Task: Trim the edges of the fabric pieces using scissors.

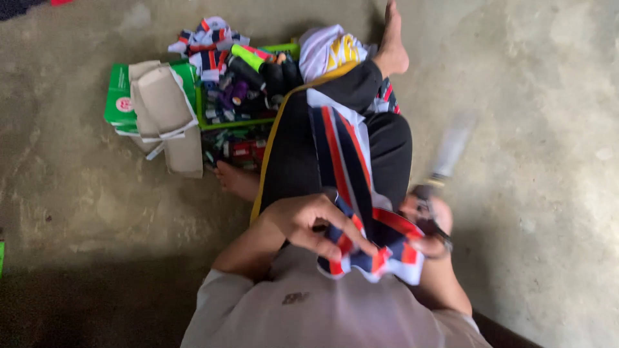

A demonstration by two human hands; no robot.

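Note:
I sit on a concrete floor with my legs stretched ahead in black trousers. A long strip of navy, red and white striped cloth [345,154] lies along my lap. My left hand [309,222] pinches the near end of that strip, fingers curled on the fabric. My right hand [429,222] grips a pair of scissors [445,158] by the dark handles; the blades point away and are blurred. The right hand sits just right of the cloth's end, close to the left hand.
A green cardboard box [119,96] with open flaps lies at the left. Beside it a green tray [284,48] holds thread spools and striped cloth scraps [206,35]. A white and yellow garment [329,48] rests by my bare foot [393,45].

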